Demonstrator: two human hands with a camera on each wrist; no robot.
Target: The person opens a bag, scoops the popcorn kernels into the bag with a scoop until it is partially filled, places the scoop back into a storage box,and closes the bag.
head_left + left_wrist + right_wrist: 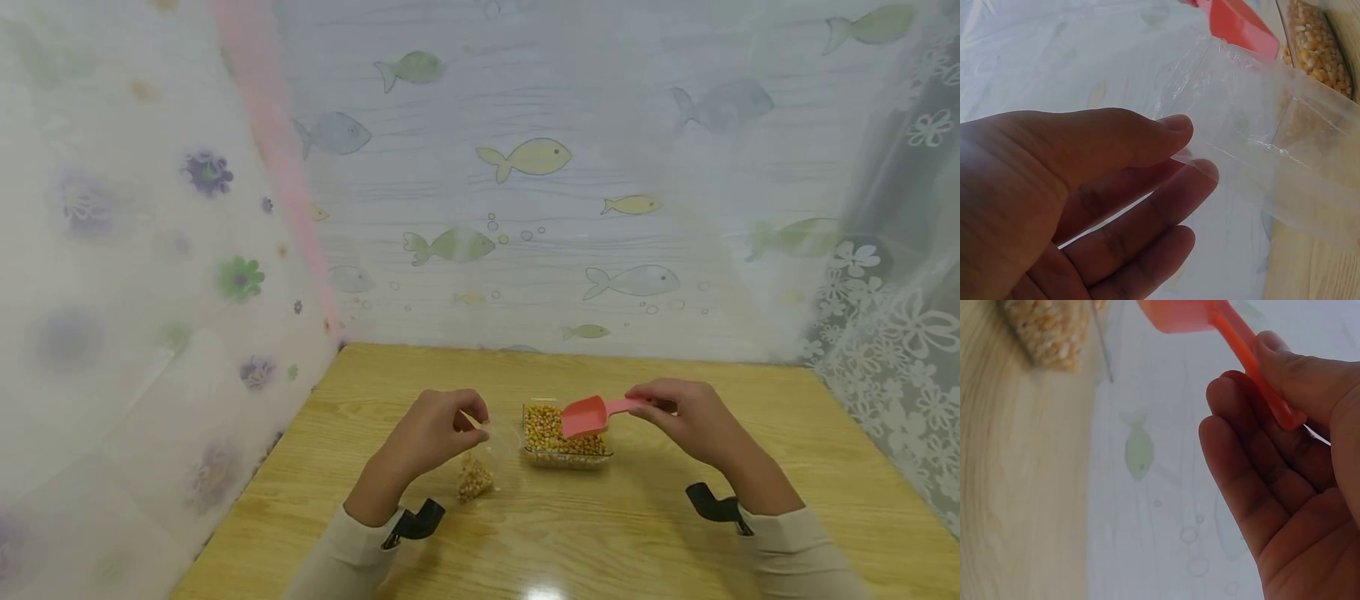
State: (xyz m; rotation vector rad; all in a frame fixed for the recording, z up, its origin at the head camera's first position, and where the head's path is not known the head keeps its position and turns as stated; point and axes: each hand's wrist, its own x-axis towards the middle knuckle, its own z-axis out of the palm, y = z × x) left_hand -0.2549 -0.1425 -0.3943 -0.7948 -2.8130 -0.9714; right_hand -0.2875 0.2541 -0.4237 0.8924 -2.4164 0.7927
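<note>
**Student:** Where does the left hand [441,427] lie, and what does its grip hold?

**Instructor:** Left of centre, above the wood-grained table [570,533]; thumb and fingertips pinch the upper edge of a clear plastic bag [501,448]; corn kernels [474,482] are gathered in the bag's lower corner; whether that corner rests on the table cannot be told.

**Student:** And the right hand [681,415]?

**Instructor:** Its grip is closed on the handle of a pink scoop [585,418], held between thumb and fingers; the scoop tilts, its bowl directed leftward over a clear rectangular container [567,460]; contact between bowl and contents cannot be judged.

**Student:** What does the container hold?

**Instructor:** Yellow-orange corn [542,427]; the container stands on the table between the two hands, just to the right of the bag.

**Student:** And the surroundings?

**Instructor:** A fish-printed sheet [465,108] hangs behind the table, a flower-printed sheet [112,275] at left; light sleeves [798,554] cover the forearms; a black wrist attachment [711,503] projects inward at each cuff.
</note>
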